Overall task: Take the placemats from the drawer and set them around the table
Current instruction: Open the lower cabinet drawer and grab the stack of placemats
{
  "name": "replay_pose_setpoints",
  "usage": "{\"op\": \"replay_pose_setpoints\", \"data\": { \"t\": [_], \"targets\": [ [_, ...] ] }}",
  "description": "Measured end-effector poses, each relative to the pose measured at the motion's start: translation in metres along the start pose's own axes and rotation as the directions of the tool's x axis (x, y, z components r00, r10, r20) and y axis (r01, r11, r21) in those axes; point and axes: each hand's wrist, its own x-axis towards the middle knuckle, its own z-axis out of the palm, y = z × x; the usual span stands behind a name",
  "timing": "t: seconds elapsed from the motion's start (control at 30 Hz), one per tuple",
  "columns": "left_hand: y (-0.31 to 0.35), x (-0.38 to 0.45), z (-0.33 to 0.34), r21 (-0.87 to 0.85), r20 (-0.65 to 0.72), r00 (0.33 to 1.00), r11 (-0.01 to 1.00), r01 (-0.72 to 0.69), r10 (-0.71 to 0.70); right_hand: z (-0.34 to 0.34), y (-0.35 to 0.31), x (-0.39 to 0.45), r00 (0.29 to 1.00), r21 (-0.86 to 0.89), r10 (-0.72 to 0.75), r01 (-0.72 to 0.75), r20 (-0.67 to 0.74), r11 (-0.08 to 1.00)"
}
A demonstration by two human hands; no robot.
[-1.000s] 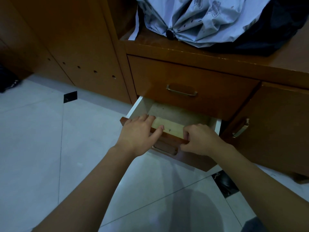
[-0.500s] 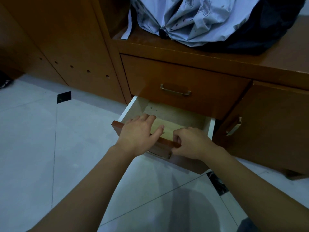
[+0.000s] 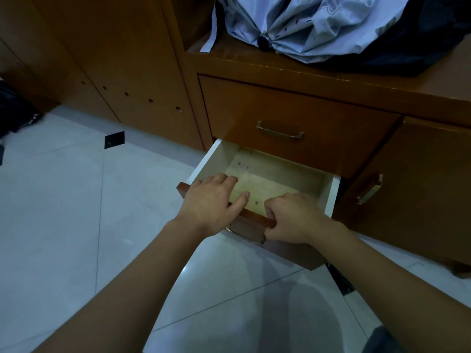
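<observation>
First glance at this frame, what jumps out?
Two bare hands on the front edge of the pulled-out lower drawer at centre: the left hand rests flat on it, the right hand grips it. The part of the drawer in view shows only a bare bottom. A folded pale umbrella lies on the cabinet top above.

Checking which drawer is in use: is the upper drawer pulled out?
No, the upper drawer sits flush; only the lower drawer is out, held by both hands.

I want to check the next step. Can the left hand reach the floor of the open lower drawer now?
Probably yes: the left hand rests on the front edge of the open lower drawer, fingers already over its bare floor, with nothing in between.
</observation>
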Motion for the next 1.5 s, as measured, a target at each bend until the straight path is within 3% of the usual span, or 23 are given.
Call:
{"op": "replay_pose_setpoints", "data": {
  "t": [0.27, 0.57, 0.73, 0.97, 1.17, 1.4, 1.5],
  "targets": [
    [-0.001, -0.004, 0.001, -0.005, 0.021, 0.999, 0.999, 0.033, -0.033, 0.012, -0.019, -0.010, 0.993, 0.083, -0.067, 0.059, 0.099, 0.995],
    [0.000, -0.006, -0.005, -0.028, 0.026, 0.999, 0.999, 0.040, -0.040, 0.003, -0.018, -0.017, 0.996, 0.158, -0.043, 0.031, 0.075, 0.987],
    [-0.001, -0.003, -0.020, -0.046, -0.023, 0.998, 0.998, 0.052, -0.053, -0.012, -0.012, -0.016, 0.993, 0.155, 0.050, -0.033, -0.109, 0.987],
    [0.001, 0.008, -0.056, -0.088, -0.121, 0.991, 0.995, 0.039, -0.049, -0.048, 0.008, -0.022, 0.920, 0.211, 0.212, -0.147, -0.330, 0.966],
    [0.004, 0.013, -0.068, -0.148, -0.137, 0.989, 0.988, 0.033, -0.054, -0.075, -0.002, 0.009, 0.866, 0.163, 0.177, -0.113, -0.468, 0.980],
    [0.007, 0.015, -0.065, -0.165, -0.118, 0.992, 0.986, 0.017, -0.036, -0.084, -0.006, 0.041, 0.861, 0.045, 0.168, -0.167, -0.480, 0.985],
    [0.003, 0.016, -0.062, -0.171, -0.118, 0.992, 0.985, 0.023, -0.044, -0.081, -0.010, 0.044, 0.836, 0.071, 0.205, -0.197, -0.509, 0.978]
  ]
}}
